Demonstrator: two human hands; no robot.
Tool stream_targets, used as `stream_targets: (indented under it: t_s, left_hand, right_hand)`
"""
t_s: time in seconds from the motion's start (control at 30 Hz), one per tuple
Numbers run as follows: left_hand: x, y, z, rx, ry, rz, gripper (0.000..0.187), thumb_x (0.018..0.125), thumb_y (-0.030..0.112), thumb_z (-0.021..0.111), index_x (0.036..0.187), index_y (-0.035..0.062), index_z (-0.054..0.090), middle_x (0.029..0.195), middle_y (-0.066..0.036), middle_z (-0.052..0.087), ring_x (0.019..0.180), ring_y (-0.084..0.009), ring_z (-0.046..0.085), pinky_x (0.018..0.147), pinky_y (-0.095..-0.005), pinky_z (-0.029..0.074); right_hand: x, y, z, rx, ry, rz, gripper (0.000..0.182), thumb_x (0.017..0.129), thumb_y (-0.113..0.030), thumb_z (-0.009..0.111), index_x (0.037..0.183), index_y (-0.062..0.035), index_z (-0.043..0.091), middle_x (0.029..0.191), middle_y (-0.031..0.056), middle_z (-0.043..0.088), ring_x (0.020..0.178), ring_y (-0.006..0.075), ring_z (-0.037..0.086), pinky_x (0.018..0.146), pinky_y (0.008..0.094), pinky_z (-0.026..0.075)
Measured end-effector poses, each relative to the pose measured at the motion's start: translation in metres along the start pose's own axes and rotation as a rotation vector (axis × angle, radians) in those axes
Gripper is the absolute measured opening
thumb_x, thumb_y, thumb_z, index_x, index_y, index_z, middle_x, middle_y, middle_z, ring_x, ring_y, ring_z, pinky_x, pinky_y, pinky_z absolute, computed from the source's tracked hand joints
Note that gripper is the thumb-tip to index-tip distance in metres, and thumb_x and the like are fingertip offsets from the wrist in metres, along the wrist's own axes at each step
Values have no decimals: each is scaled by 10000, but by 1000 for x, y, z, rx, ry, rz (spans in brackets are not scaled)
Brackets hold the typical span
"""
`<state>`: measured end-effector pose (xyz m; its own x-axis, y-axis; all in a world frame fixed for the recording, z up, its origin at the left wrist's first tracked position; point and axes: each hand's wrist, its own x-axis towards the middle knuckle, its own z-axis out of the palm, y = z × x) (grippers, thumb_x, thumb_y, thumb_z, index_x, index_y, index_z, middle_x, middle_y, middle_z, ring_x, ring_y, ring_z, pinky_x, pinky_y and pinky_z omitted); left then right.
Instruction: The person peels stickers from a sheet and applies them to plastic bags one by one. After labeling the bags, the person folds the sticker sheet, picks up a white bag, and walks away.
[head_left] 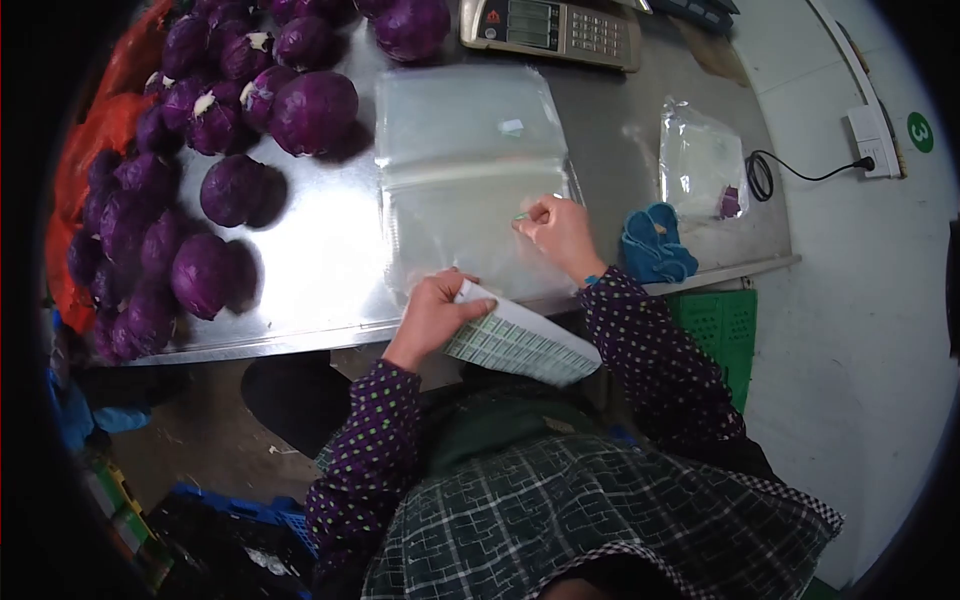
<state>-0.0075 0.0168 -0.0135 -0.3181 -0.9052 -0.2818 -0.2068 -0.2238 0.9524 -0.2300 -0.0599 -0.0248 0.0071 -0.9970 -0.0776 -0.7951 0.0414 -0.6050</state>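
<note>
My left hand (437, 312) grips a white sheet of green-printed labels (525, 342) by its upper left corner, thumb on top, at the table's front edge. My right hand (562, 240) is closed in a pinch on a small green label (520, 218), low over the clear plastic bags (470, 120). Those bags lie flat in a stack on the metal table, with a fold or seam across the middle. A small white patch (512, 127) shows on the upper part of the stack.
Many red cabbages (313, 112) are heaped on the table's left side beside orange-red netting (75, 200). A scale display unit (555, 28) stands at the back. To the right are a blue cloth (655, 245), another clear bag (700, 160) and a black cable (810, 168) plugged into the wall.
</note>
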Motion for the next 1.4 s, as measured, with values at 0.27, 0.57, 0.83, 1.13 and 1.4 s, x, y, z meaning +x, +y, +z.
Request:
stream_targets:
  t_s: [0.27,0.57,0.83,1.13,1.4]
  left_hand:
    - [-10,23,-10,-85,-54,-151,234,753,128,763,924,-15,692,1009,-105,674,944,-152,593,884,-309,449]
    - [-25,31,3,-6,-169,64,202,748,150,764,848,-1,677,797,-100,621,725,-190,588,666,-309,467]
    - [-5,-6,-3,71,50,86,236,777,126,747,947,-22,676,924,-73,652,841,-141,582,768,-281,464]
    - [-14,13,-32,-424,331,-235,185,844,150,699,916,-20,690,787,-36,681,667,-83,604,625,-238,483]
    - [-29,19,-55,-509,408,-206,130,824,72,702,908,-25,684,803,-79,695,645,-111,634,611,-233,508]
  right_hand:
    - [-39,-24,-10,-204,-68,-568,288,721,-352,735,857,-112,655,862,71,587,884,281,573,750,398,473]
    - [-26,-29,-7,-39,-286,-440,163,788,-249,658,791,-88,634,785,95,569,834,289,570,702,407,465]
    - [27,-25,-21,106,-256,-227,148,837,-154,598,780,-23,636,756,125,653,754,173,625,689,339,469]
    - [-25,-37,-88,57,-477,-403,261,802,-145,699,959,21,573,900,113,630,918,195,604,765,260,477]
    - [-44,-7,-108,455,-616,155,188,833,-123,673,927,29,613,758,23,619,727,71,559,658,250,465]
